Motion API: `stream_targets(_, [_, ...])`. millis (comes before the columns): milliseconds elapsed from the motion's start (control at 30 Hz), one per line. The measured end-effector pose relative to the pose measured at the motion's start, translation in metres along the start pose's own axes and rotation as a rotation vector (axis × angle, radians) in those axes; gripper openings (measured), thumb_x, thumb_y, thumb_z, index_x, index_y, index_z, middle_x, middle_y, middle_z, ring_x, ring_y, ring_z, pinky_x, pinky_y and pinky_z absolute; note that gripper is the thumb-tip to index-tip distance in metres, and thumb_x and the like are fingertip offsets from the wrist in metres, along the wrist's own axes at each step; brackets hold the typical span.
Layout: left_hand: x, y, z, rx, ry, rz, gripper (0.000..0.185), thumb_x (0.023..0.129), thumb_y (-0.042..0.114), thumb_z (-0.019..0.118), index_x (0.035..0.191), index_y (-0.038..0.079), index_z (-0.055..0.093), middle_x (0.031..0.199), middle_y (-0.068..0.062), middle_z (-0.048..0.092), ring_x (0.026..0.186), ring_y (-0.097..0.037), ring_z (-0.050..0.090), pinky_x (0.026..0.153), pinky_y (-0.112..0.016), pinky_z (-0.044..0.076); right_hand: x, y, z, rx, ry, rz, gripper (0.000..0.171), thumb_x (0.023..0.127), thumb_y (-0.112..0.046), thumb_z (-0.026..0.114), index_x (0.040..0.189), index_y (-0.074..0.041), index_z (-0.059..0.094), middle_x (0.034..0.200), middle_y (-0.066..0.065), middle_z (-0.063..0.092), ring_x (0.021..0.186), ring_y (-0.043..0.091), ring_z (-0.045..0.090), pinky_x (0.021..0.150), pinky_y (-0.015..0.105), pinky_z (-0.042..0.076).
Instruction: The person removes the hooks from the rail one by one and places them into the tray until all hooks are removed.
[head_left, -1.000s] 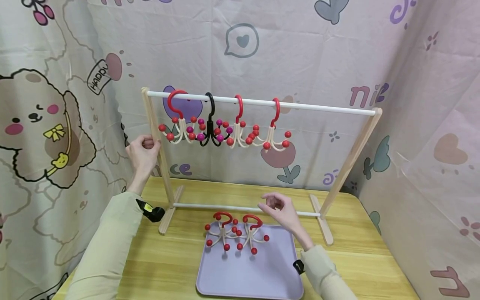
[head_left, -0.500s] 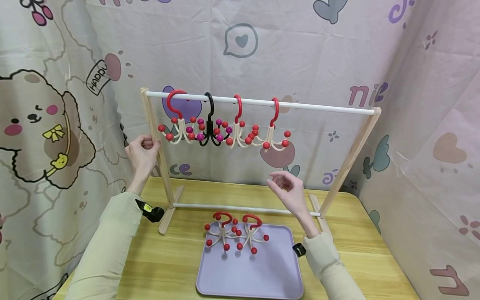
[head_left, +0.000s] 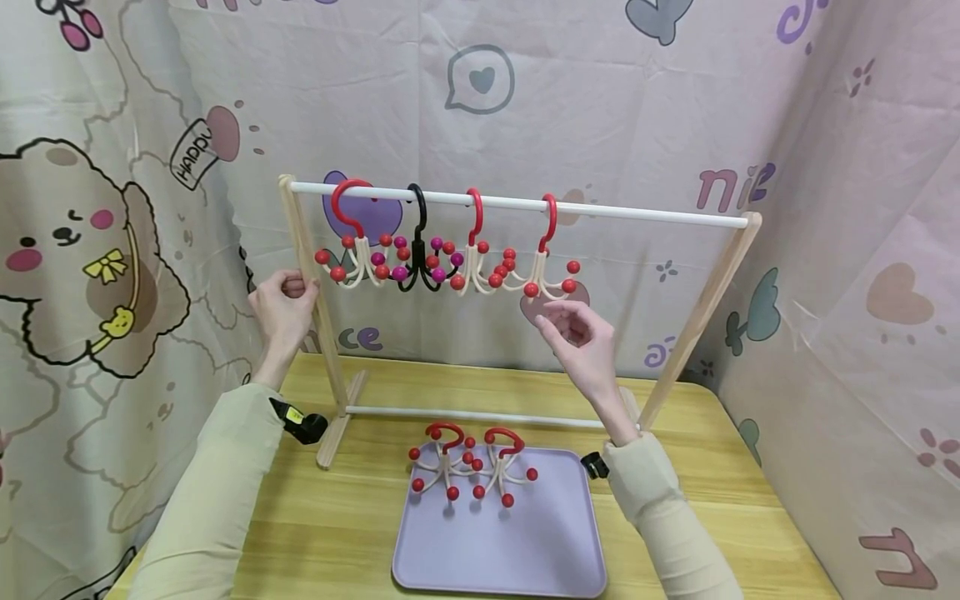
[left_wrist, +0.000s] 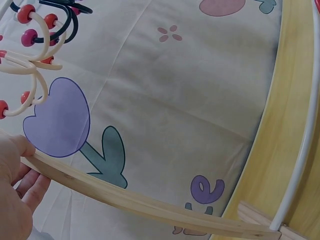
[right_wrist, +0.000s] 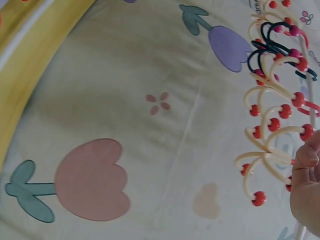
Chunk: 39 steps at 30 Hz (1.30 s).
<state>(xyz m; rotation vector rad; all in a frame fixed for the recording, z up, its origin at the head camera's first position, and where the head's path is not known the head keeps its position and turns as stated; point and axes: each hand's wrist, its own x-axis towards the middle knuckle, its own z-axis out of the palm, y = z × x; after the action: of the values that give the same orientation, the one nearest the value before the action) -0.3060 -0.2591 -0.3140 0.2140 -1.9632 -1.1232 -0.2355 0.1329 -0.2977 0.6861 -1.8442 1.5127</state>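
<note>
My left hand [head_left: 283, 312] pinches the left wooden post of a hanging rack [head_left: 324, 333], thumb on one side and fingers on the other. From the rack's white top rail hang a red-hooked claw hanger [head_left: 362, 258] with cream arms and red balls, a black claw hanger [head_left: 418, 258] with magenta balls, and two more red-hooked hangers [head_left: 473, 267]. My right hand [head_left: 585, 346] is raised just below the rightmost hanger [head_left: 542, 267], fingers loosely bent, nothing visible in them. In the right wrist view that hand [right_wrist: 306, 190] overlaps this hanger; contact is unclear.
Two similar red-hooked hangers [head_left: 446, 462] lie at the back of a lilac tray [head_left: 498, 558] on the wooden table [head_left: 322, 533]. The rack's lower white rail [head_left: 472, 414] runs behind the tray. Printed curtains [head_left: 637, 108] surround the table closely.
My right hand has risen from near the lower rail to just under the rightmost hanger. The left hand stays on the post, and the hangers have not visibly moved.
</note>
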Motion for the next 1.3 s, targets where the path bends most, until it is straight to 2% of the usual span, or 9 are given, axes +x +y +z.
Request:
stream_targets(67, [0.000,0.000,0.000,0.005,-0.001,0.004,0.022,0.090,0.012,0.068,0.103,-0.006,0.073,0.088,-0.013,0.070,0.060,0.017,0.045,0.063,-0.006,0.038,0.006,-0.004,0.001,0.003,0.015,-0.019,0.019,0.085,0.010,0.070,0.102,0.016,0.067,0.079,0.000,0.063,0.065,0.003,0.053,0.058,0.013,0.042])
stream_targets(300, [-0.001,0.001,0.000,0.004,-0.006,0.008,0.023,0.091,0.012,0.067,0.104,-0.007,0.072,0.091,-0.018,0.071,0.061,0.017,0.045,0.063,-0.006,0.038,0.022,-0.019,0.003,-0.014,0.049,-0.004,0.021,0.085,0.009,0.070,0.104,0.017,0.066,0.080,-0.001,0.063,0.065,0.003,0.053,0.059,0.011,0.044])
stream_targets(433, [-0.002,0.000,-0.001,-0.003,-0.011,0.007,0.024,0.091,0.012,0.067,0.105,-0.007,0.072,0.094,-0.022,0.072,0.062,0.017,0.045,0.062,-0.006,0.038,0.031,-0.011,0.003,-0.042,0.065,0.009,0.022,0.087,0.007,0.070,0.107,0.015,0.066,0.081,0.001,0.061,0.066,0.003,0.052,0.061,0.011,0.043])
stream_targets(533, [-0.001,0.000,-0.001,-0.004,-0.010,0.008,0.024,0.091,0.012,0.067,0.105,-0.007,0.072,0.094,-0.022,0.072,0.061,0.018,0.045,0.062,-0.005,0.039,0.038,0.000,0.003,-0.047,0.078,0.015,0.024,0.087,0.005,0.071,0.110,0.013,0.067,0.082,-0.002,0.060,0.067,0.003,0.052,0.060,0.011,0.043])
stream_targets(733, [-0.001,0.000,-0.001,-0.004,-0.007,0.006,0.023,0.091,0.012,0.068,0.104,-0.006,0.073,0.093,-0.021,0.072,0.061,0.018,0.045,0.062,-0.005,0.039,0.049,0.004,0.003,-0.041,0.092,0.013,0.026,0.088,-0.004,0.074,0.112,0.005,0.069,0.083,-0.006,0.062,0.067,0.003,0.058,0.062,0.011,0.049])
stream_targets(1033, [-0.003,0.001,-0.002,0.001,-0.030,-0.007,0.024,0.092,0.013,0.067,0.107,-0.005,0.072,0.096,-0.022,0.073,0.063,0.015,0.046,0.062,-0.005,0.039,0.060,0.003,0.005,-0.045,0.086,0.009,0.031,0.088,-0.007,0.075,0.116,0.004,0.067,0.086,0.006,0.065,0.066,0.001,0.061,0.062,0.012,0.052])
stream_targets(1300, [-0.003,0.001,-0.002,0.008,-0.027,-0.002,0.024,0.093,0.013,0.067,0.106,-0.006,0.072,0.095,-0.021,0.072,0.063,0.015,0.045,0.062,-0.006,0.038,0.072,0.005,0.009,-0.047,0.121,0.032,0.032,0.089,-0.006,0.073,0.118,0.005,0.066,0.086,0.009,0.065,0.065,0.000,0.063,0.062,0.012,0.052])
